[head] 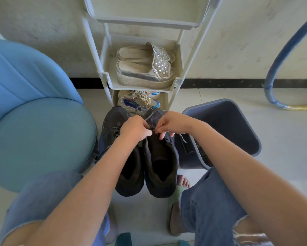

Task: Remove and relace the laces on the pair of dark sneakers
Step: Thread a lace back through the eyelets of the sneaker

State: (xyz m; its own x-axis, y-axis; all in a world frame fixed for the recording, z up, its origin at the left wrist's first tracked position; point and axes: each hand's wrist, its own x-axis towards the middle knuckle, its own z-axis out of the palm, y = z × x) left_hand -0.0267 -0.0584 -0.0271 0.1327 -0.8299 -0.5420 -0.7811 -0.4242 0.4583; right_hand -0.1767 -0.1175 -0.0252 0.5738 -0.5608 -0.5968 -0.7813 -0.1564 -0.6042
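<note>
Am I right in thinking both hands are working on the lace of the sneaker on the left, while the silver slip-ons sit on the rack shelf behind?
Not quite: the head view shows the left hand and right hand pinching the lace over the right sneaker, not the left sneaker. The silver slip-ons do sit on the rack shelf behind.
</note>
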